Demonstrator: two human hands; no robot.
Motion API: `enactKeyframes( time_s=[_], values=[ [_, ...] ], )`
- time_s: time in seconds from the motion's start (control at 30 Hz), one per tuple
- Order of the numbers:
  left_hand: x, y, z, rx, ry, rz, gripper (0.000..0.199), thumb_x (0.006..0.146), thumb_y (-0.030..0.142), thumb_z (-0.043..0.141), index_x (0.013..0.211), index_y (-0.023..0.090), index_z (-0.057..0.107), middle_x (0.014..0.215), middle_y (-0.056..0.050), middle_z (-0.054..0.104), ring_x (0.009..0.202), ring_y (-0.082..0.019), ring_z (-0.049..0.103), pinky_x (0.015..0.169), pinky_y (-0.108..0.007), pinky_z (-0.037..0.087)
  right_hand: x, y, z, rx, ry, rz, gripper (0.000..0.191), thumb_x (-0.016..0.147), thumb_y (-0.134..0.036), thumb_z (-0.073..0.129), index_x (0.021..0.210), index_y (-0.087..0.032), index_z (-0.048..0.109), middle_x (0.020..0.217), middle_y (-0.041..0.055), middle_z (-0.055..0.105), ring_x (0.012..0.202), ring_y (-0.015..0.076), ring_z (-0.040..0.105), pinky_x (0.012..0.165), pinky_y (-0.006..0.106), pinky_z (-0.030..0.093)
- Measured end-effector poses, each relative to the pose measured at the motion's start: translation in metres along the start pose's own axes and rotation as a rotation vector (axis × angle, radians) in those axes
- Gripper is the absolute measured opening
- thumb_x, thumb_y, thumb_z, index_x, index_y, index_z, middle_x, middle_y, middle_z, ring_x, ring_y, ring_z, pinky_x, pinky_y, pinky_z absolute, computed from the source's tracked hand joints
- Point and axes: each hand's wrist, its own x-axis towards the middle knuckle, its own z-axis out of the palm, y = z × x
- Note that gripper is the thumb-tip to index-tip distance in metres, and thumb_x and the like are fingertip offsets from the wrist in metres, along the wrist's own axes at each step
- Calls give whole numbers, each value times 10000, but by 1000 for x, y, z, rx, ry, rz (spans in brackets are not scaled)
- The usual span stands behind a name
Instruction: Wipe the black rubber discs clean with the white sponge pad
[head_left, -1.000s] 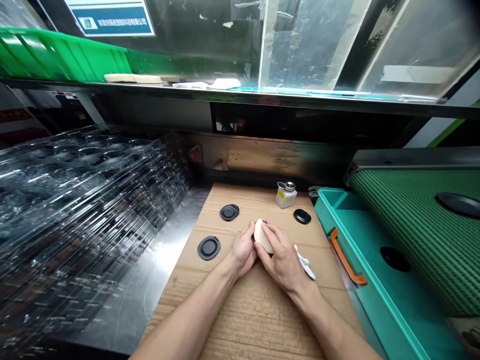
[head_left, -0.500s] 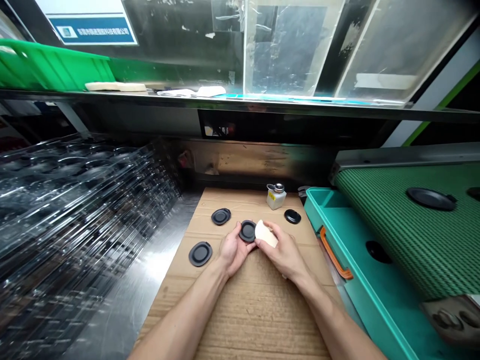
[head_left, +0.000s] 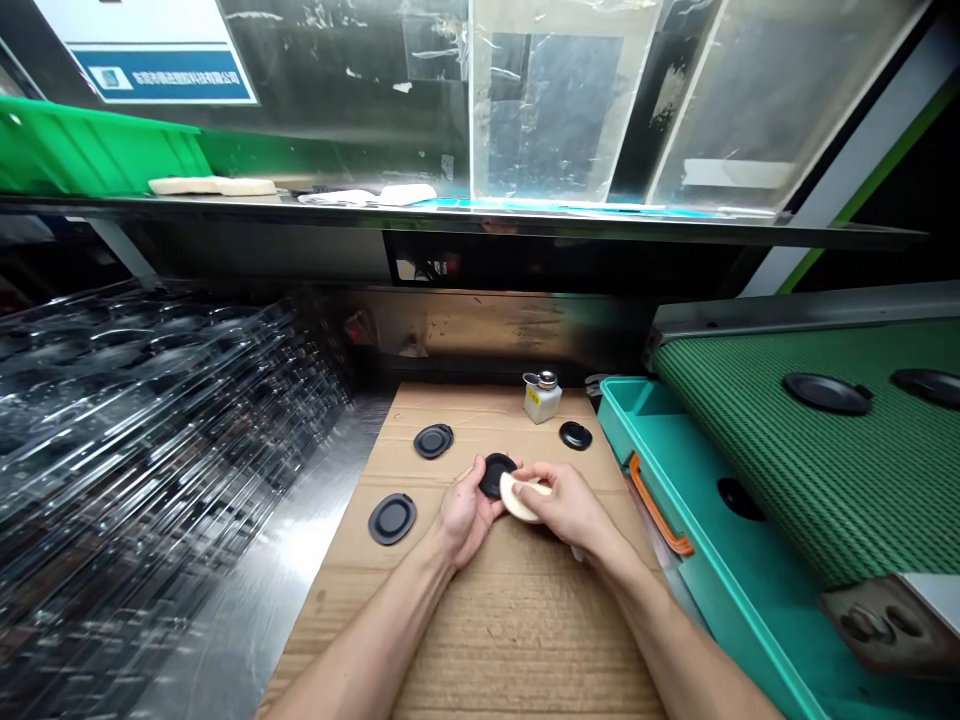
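Note:
My left hand (head_left: 466, 512) is closed on the edge of a round black plastic lid (head_left: 495, 472), held above the cardboard sheet (head_left: 517, 620). Pinched in my right hand (head_left: 564, 503) is a cream-coloured sponge pad (head_left: 517, 500), which overlaps the lower right part of the lid. To the left lie two more black lids, a farther one (head_left: 433, 441) and a nearer one (head_left: 392, 519). A glossy black round piece (head_left: 575, 435) rests on the cardboard to the right. Behind it stands a small whitish bottle (head_left: 541, 398) with a metal top.
Stacked clear plastic trays (head_left: 150, 450) fill the left side. At right a teal bin (head_left: 705, 560) with an orange handle (head_left: 660, 510) sits beside a green conveyor belt (head_left: 735, 400) carrying black lids (head_left: 827, 393). Overhead runs a metal shelf (head_left: 480, 222) holding a green crate (head_left: 97, 150).
The sponge in my right hand has tilted flatter and moved lower over the held lid. The lids on the belt have shifted left in view, and the camera has turned slightly.

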Motion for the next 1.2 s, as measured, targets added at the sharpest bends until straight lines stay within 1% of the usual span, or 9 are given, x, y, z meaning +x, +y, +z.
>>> enactKeyframes(
  time_s=[0.1,0.2,0.3,0.47,0.63,0.77,0.87,1.0,1.2],
  values=[
    [1,-3,0,23,14,-1,299,919,352,517,1066,110,612,1135,-159,656,1072,-259,619,936,-445,503,-2,-6,2,-212,174,-112,281,878,-351,526,1087,-212,653,1009,52,709,880,197,663,764,266,480],
    [2,-5,-2,4,56,-11,261,916,336,525,1031,121,618,1110,-143,666,1049,-241,629,932,-419,511,-4,-12,9,-423,152,-199,268,907,-331,481,1126,-259,619,996,33,716,868,193,673,755,251,463],
    [3,-5,-4,-3,66,-6,266,919,329,521,1040,114,620,1123,-146,662,1052,-239,625,937,-433,507,-5,-14,11,-563,198,-135,235,927,-336,445,1064,-258,619,883,26,724,776,194,680,685,246,446],
    [5,-6,-2,11,61,54,241,911,314,540,985,105,634,1086,-146,675,1061,-241,623,947,-398,501,-2,-12,15,-539,171,-201,226,930,-320,445,1101,-279,589,975,7,718,857,174,676,722,222,439],
    [6,-2,-3,-15,72,50,249,918,301,524,1036,109,631,1133,-143,661,1092,-250,608,953,-425,499,1,-10,21,-680,260,-90,237,938,-344,424,1079,-259,594,887,31,722,788,201,678,681,249,430],
    [4,-2,-3,20,52,52,239,906,309,550,1003,109,638,1105,-143,672,1066,-241,622,942,-401,506,0,-11,24,-624,215,-164,238,937,-343,435,1112,-279,583,967,12,719,822,181,677,696,231,429],
    [1,6,-1,65,38,51,270,902,343,555,1022,116,637,1127,-150,665,1051,-252,632,934,-424,505,5,-8,14,-645,319,-121,281,951,-361,408,1156,-273,579,967,27,718,812,192,675,675,244,428],
    [-8,20,8,296,70,202,382,835,349,653,1140,121,608,1198,-167,636,1083,-267,623,996,-430,447,12,7,-17,-518,401,-114,320,937,-401,421,1166,-257,592,1010,38,709,885,207,667,732,267,449],
    [-30,15,28,626,90,558,836,583,107,829,1337,228,490,1344,-116,550,1302,-256,452,1134,-371,289,17,33,-36,-413,294,-97,324,866,-409,496,1063,-213,662,1023,56,708,970,221,650,827,304,455]
  ],
)
